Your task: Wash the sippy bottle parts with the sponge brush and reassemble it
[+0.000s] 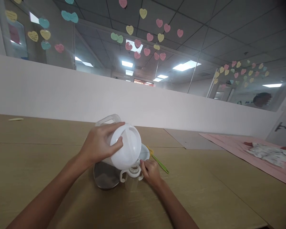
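Note:
A clear pitcher with a round white lid (127, 146) is tilted, its lid toward me and its see-through handle (108, 119) up at the back left. My left hand (100, 141) grips it near the rim, thumb against the lid. Just under the lid stands an open-necked clear baby bottle (132, 183) with white side handles. At its right side my right hand (151, 171) is closed by the handle; the fingertips are partly hidden. Below the pitcher lies a dark round base or plate (106, 176). Whether liquid is flowing cannot be seen.
Behind the bottle sit a pale blue bowl (145, 153) and a green-handled brush (161, 163). On the right, a pink cloth (231, 149) carries a patterned garment (271, 154). A low white wall (62, 92) with glass above bounds the wooden table (205, 190).

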The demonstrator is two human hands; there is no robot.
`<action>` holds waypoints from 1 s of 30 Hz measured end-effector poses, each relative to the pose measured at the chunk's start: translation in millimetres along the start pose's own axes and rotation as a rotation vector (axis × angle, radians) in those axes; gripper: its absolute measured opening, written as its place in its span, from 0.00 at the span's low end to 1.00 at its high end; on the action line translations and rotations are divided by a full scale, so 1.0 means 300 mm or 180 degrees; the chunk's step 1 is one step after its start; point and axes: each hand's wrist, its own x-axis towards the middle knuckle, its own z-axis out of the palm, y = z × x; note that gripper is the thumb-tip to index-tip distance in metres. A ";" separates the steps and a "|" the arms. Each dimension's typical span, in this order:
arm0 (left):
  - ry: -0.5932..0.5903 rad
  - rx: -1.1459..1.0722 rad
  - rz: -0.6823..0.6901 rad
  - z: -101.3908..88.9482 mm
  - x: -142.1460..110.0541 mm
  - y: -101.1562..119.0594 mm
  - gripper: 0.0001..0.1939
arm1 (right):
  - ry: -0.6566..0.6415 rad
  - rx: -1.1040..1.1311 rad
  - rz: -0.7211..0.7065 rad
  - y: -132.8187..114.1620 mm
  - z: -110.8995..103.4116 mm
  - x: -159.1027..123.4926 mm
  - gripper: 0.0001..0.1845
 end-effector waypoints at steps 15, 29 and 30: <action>-0.0047 0.0744 0.0528 0.035 -0.013 -0.015 0.21 | 0.0017 -0.0072 -0.0017 -0.002 -0.001 0.002 0.27; 0.0054 0.0714 0.0527 0.031 -0.009 -0.011 0.20 | -0.0038 -0.0085 0.0059 0.004 0.007 -0.007 0.26; 0.0093 0.0670 0.0472 0.029 -0.007 -0.020 0.20 | -0.0038 -0.0083 0.0064 0.004 0.007 -0.008 0.26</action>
